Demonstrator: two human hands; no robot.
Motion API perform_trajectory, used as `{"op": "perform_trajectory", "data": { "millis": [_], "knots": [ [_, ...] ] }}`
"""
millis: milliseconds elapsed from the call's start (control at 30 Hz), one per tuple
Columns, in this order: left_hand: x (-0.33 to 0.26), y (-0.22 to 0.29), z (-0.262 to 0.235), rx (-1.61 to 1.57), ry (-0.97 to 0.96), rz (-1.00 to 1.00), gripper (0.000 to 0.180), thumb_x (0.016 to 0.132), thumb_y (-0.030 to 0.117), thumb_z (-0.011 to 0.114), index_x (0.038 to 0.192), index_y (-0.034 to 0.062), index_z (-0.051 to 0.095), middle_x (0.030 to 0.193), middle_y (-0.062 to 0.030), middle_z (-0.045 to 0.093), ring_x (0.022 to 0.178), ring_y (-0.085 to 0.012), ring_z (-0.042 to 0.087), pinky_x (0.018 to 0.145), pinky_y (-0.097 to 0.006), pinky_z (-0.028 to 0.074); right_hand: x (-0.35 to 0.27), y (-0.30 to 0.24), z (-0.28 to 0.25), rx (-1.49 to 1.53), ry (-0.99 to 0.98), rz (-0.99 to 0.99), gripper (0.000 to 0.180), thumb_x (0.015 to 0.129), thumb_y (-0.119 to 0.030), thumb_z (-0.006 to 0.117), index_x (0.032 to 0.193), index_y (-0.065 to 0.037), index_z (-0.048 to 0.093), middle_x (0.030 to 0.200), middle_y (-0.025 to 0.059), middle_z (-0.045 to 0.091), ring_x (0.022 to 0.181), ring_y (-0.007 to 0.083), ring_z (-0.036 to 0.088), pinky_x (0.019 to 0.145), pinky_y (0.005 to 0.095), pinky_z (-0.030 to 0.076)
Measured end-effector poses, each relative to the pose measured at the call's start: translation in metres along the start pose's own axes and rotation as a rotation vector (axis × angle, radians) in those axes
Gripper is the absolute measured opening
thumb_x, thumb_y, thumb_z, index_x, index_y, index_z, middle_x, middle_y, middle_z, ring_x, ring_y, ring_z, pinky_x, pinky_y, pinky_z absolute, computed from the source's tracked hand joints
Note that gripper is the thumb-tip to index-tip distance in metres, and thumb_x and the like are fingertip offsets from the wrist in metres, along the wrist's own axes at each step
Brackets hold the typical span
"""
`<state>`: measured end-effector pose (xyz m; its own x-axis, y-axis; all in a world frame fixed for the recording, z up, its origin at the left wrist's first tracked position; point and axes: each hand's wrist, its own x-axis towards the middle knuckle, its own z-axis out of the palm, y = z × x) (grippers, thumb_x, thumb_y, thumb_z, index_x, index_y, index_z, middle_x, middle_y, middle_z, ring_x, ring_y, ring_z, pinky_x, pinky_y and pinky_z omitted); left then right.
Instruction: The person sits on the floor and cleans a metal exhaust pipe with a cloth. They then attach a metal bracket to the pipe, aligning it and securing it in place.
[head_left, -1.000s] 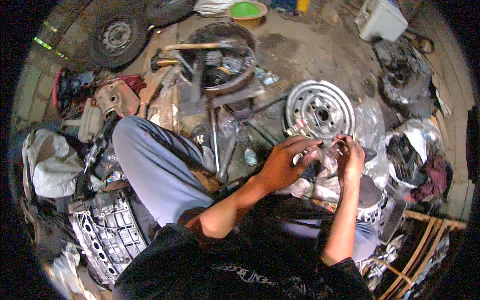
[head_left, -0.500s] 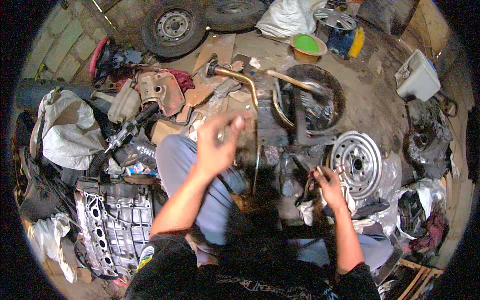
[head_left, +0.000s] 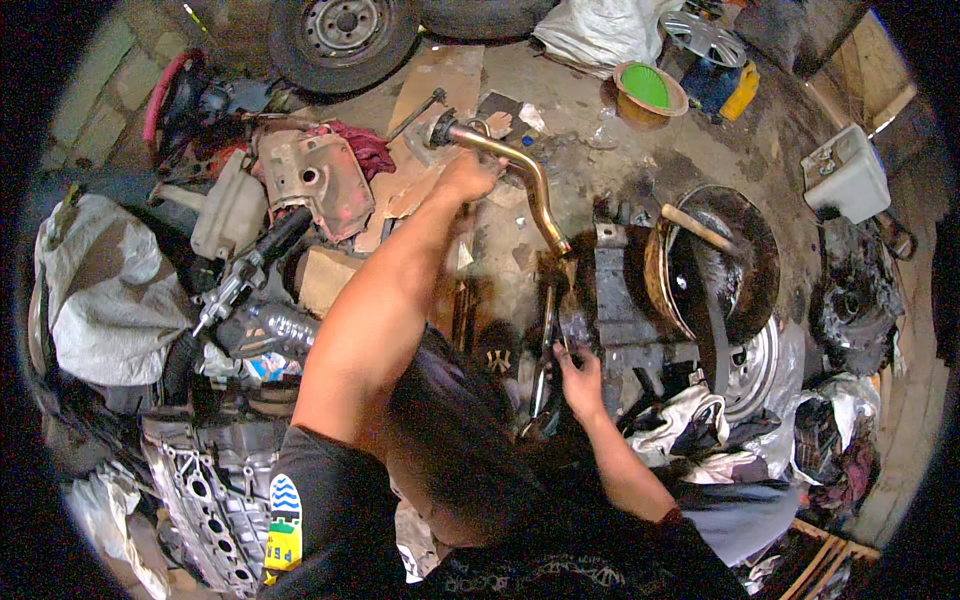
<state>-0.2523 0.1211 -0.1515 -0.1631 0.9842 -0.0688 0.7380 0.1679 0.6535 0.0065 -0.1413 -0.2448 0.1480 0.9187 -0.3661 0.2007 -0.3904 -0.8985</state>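
Nearest the body, right hand [head_left: 578, 378]: thumb and fingers narrowly spaced; whether anything is pinched, cannot tell.
Bent brassy pipe [head_left: 541, 205]: beyond the right hand, its collared half at the left hand [head_left: 474, 178].
Left-hand grip: fingers at the pipe's near side; closure cannot be told.
Long axis: slanting, collared end far left, plain end near right.
Floor [head_left: 590, 172]: stained, grey-brown.
Far edge: tyred wheel [head_left: 345, 38], white sack [head_left: 598, 36].
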Motion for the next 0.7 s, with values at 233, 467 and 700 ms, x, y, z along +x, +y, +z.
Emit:
{"op": "perform_trajectory", "data": {
  "millis": [233,467,700],
  "knots": [
    [0.063,-0.102,0.059,-0.124,-0.062,-0.129,0.080,0.088,0.070,0.050,0.129,0.0022,0.059,0.129,-0.0280,0.058,0.126,-0.0418,0.052,0.107,-0.045,0.039,0.072,0.058,0.022,0.328,0.011,-0.123,0.037,0.094,-0.027,0.066,0.124,-0.005,0.063,0.119,0.0048,0.066,0.108,0.0184,0.060,0.095,0.0337,0.045],
    [0.117,-0.095,0.135,-0.569,0.026,-0.042,0.077,0.092,0.064,0.051,0.134,-0.0009,0.053,0.124,-0.0224,0.062,0.120,-0.0370,0.056,0.105,-0.038,0.040,0.113,0.071,0.032,0.238,0.071,-0.015,0.036,0.094,-0.024,0.065,0.124,-0.005,0.062,0.119,0.0050,0.066,0.108,0.0178,0.059,0.095,0.0332,0.045],
    [0.158,-0.066,0.171,-0.976,-0.098,-0.377,0.081,0.087,0.063,0.062,0.150,0.0208,0.033,0.109,-0.0140,0.061,0.082,-0.0237,0.057,0.064,-0.040,0.046,0.137,0.087,0.036,0.213,0.104,-0.003,0.034,0.095,-0.022,0.065,0.124,-0.004,0.062,0.118,0.0052,0.066,0.107,0.0172,0.059,0.095,0.0326,0.045]
  ]
}}
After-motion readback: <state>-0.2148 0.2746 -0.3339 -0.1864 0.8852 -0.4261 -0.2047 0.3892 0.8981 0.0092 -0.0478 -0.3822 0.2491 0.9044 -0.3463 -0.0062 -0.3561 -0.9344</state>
